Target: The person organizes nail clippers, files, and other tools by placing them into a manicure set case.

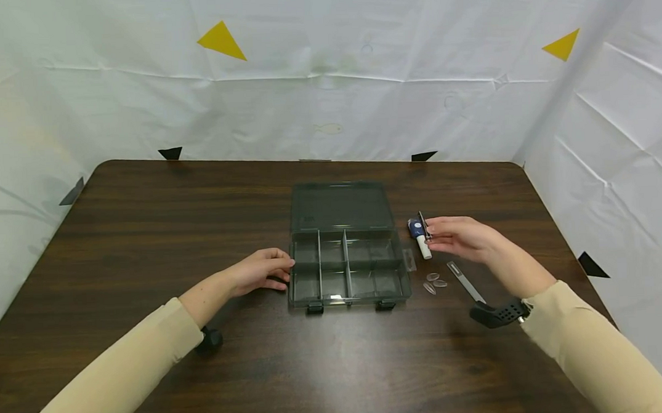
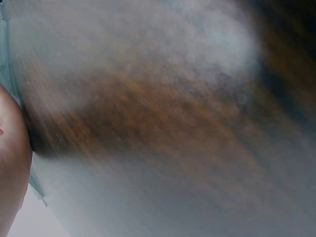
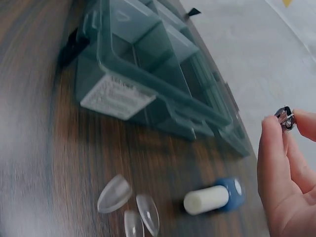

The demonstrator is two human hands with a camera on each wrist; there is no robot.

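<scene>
Dark wood table [image 1: 144, 239]; left hand [image 1: 258, 271] relaxed, steadying organizer box [image 1: 347, 264] at its 9 o'clock; right hand [image 1: 457, 238] pinches small metal tool [image 1: 424, 226], lifted clear above glue tube [image 1: 419, 236] at 3 o'clock.

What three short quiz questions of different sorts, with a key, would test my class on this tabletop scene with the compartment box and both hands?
1. True or false: the lid of the compartment box is closed.
2. Which hand pinches a small dark tool? A) left hand B) right hand
3. How many clear nail tips lie on the table by the blue-and-white tube?

Key:
1. False; the lid lies open behind the compartments.
2. B; the left hand rests at the box's left side.
3. Three, just in front of the tube, to the right of the box.
</scene>
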